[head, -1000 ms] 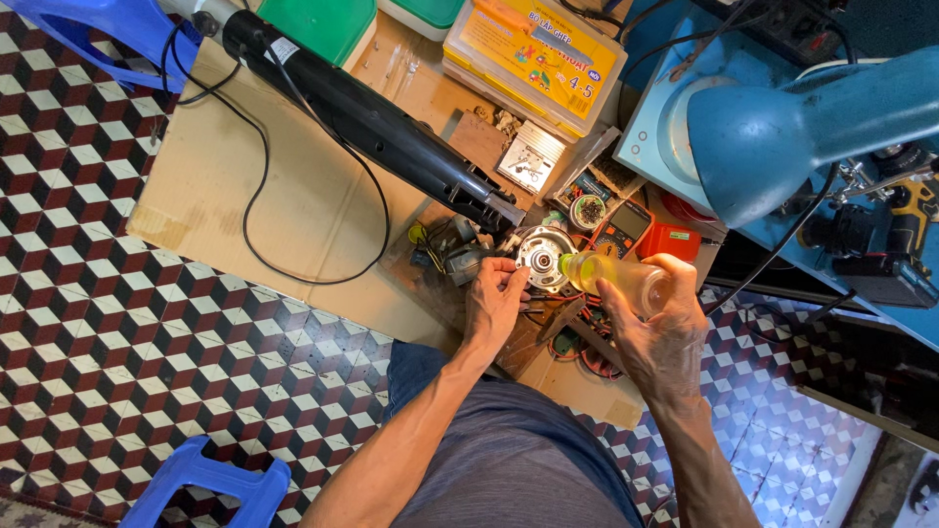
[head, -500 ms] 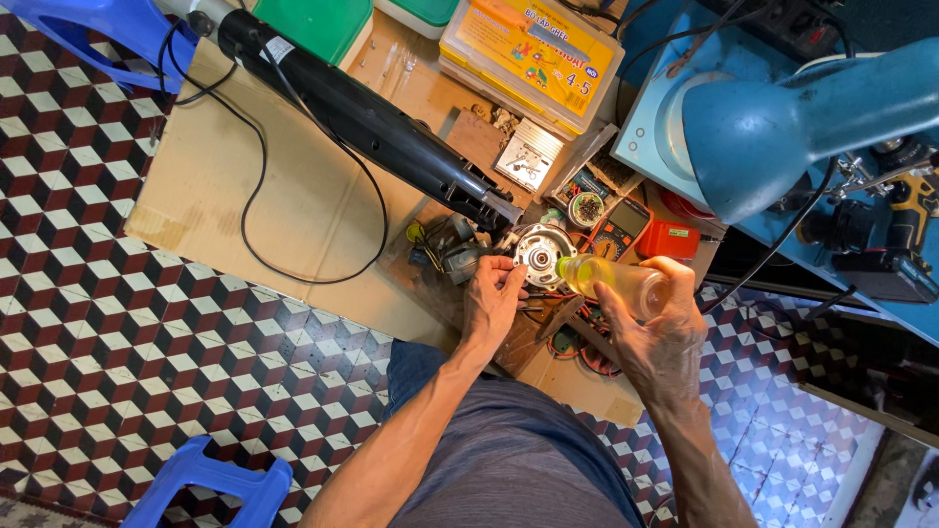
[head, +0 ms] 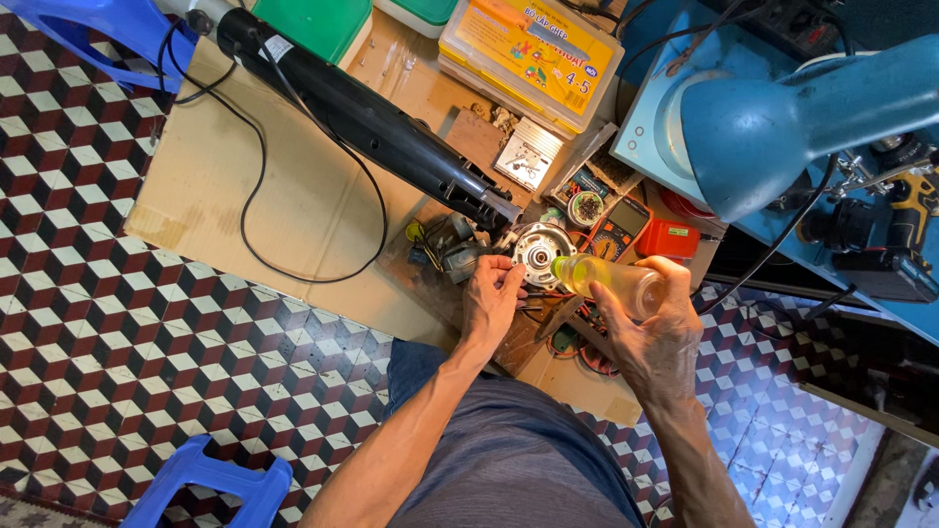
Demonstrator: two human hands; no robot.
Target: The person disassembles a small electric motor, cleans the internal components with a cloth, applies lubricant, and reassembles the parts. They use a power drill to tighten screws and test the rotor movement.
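Centrally, round metal motor (head: 539, 249) on cardboard sheet (head: 293, 186), wedged among wiring and small parts (head: 445, 249). Left hand (head: 492, 298) just below and left of motor, fingers curled narrow, fingertips (head: 511, 268) touching motor's lower-left rim; whether pinching anything, cannot tell. Right hand (head: 650, 337) to the right of motor, wrapped around small clear bottle of yellowish liquid (head: 606, 279). Bottle tilted nearly level, green tip aimed left, ending just beside motor's right edge; contact with motor not clear. Motor thus between both hands, closer to left fingertips than to right palm.

Around:
- Long black housing (head: 362, 117) running diagonally from upper left, lower end right above motor.
- Black cord (head: 256, 196) looping over cardboard.
- Orange-cased meter (head: 621, 230) and red box (head: 670, 238) just right of motor, behind bottle.
- Yellow-lidded parts case (head: 533, 54) at top.
- Blue desk lamp (head: 782, 122) overhanging at upper right.
- Blue plastic stool (head: 210, 484) lower left, on patterned tile floor (head: 108, 323).
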